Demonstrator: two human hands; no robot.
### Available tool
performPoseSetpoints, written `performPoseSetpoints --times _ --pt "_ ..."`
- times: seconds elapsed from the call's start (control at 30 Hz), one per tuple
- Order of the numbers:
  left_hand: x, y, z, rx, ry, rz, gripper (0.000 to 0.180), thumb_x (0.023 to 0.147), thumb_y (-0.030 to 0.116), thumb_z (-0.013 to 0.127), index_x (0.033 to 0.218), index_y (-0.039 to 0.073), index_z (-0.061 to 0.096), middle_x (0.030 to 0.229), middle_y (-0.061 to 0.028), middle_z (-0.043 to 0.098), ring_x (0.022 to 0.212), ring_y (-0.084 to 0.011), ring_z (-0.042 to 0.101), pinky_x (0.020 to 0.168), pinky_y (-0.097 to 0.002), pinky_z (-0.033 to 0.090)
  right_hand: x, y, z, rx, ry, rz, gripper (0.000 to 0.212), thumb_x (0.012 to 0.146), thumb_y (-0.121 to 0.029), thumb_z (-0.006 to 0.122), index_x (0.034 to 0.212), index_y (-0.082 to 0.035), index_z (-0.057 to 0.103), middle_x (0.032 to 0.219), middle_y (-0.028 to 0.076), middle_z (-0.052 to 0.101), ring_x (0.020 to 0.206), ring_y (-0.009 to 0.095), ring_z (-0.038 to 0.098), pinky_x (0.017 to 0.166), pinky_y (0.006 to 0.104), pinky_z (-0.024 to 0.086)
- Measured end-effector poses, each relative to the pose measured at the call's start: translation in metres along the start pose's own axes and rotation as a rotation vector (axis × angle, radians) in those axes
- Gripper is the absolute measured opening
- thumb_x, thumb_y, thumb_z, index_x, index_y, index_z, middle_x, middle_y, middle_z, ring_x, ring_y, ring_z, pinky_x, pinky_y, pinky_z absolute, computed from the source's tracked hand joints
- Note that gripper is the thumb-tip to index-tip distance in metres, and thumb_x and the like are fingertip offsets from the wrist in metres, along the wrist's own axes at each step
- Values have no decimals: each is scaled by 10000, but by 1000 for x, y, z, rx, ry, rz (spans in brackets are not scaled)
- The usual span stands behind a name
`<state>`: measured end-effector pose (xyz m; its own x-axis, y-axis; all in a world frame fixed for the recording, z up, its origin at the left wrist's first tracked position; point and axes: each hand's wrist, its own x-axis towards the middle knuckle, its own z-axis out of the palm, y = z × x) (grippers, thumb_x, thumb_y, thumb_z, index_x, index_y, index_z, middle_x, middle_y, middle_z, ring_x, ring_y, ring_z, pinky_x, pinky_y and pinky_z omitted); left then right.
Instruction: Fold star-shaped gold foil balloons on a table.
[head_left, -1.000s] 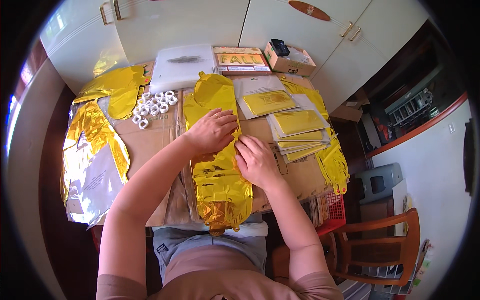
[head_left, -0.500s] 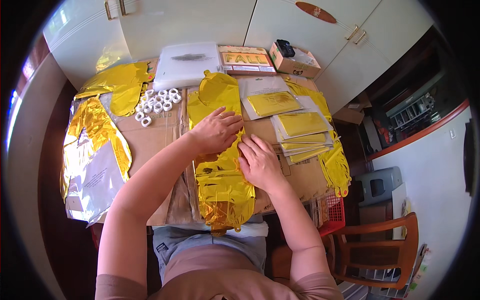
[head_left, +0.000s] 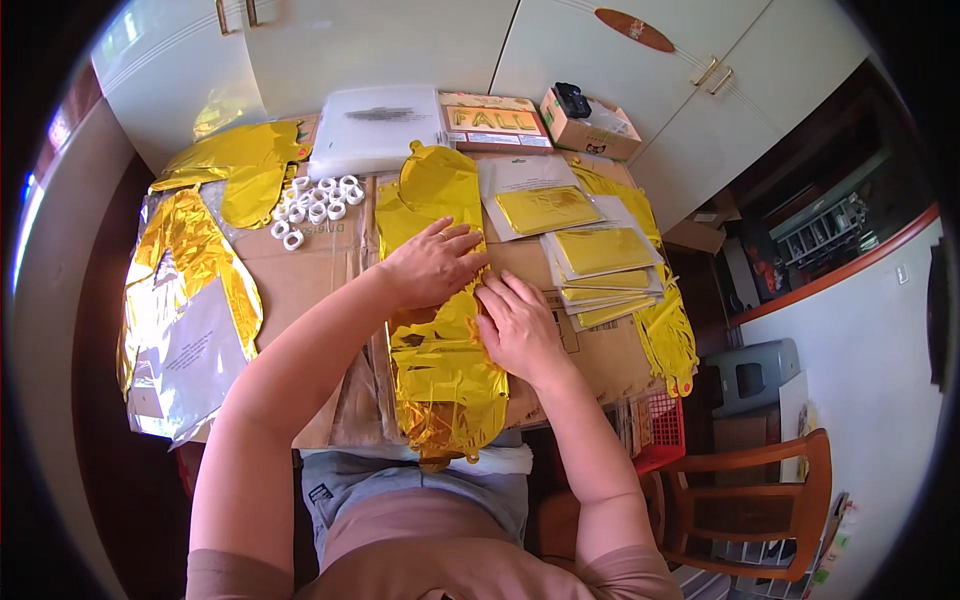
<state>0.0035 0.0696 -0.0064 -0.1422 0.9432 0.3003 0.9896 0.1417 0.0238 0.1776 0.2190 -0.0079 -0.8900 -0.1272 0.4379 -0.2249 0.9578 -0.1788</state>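
Observation:
A flat gold foil balloon [head_left: 447, 375] lies lengthwise down the middle of the cardboard-covered table, its lower end hanging over the near edge. My left hand [head_left: 432, 265] rests palm down across its middle, fingers stretched and a little apart. Just below and to the right, my right hand [head_left: 520, 328] lies along the balloon's right edge with its fingers extended. The foil is creased and wrinkled beneath the hands. Whatever is under my palms is hidden.
White ribbon rolls [head_left: 318, 200] sit left of the balloon. More gold foil [head_left: 240, 165] and clear bags [head_left: 190, 350] cover the left side. Packed gold foil pouches [head_left: 605, 248] are stacked at right. A plastic-sleeve stack [head_left: 375, 130], flat box [head_left: 495, 122] and small carton [head_left: 590, 130] line the back.
Both hands stay on the gold foil balloon in nearly the same place. The left fingers have shifted slightly; the whole view has moved a little.

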Motion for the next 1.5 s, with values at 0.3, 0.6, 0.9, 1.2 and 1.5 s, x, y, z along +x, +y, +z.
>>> performPoseSetpoints --times 0.3,0.6,0.9,1.2,1.5 --pt "-1 1 2 -108 61 -72 467 952 272 614 1384 99 580 1411 -124 585 1362 -299 500 1189 -503 328 1 -2 -4 7 6 -12 386 857 -163 688 1206 -9 626 1309 176 626 1258 360 543 1088 465 405" --pt "-3 -3 2 -77 107 -30 496 933 251 622 1390 67 570 1375 -124 584 1319 -299 525 1150 -490 368 2 -4 -6 23 27 -16 369 851 -165 693 1177 -10 618 1303 178 625 1256 351 546 1076 465 413" --pt "-3 -4 5 -64 158 -1 579 931 257 629 1445 25 499 1377 -147 569 1274 -311 544 1120 -468 395 -1 0 -3 4 29 -17 395 862 -187 684 1205 1 621 1316 187 625 1269 356 538 1085 468 404" --pt "-4 -1 3 -96 166 -14 500 945 248 623 1395 55 525 1391 -141 556 1298 -313 533 1130 -480 387 -1 0 -2 11 20 5 395 881 -188 678 1231 -8 641 1336 171 631 1265 362 554 1092 464 413" --pt "-3 -1 3 -124 162 -36 531 905 243 646 1380 23 559 1364 -158 580 1288 -333 533 1121 -455 393 0 -1 -1 13 42 -26 391 849 -171 695 1195 -3 626 1309 178 622 1256 358 540 1080 469 410"
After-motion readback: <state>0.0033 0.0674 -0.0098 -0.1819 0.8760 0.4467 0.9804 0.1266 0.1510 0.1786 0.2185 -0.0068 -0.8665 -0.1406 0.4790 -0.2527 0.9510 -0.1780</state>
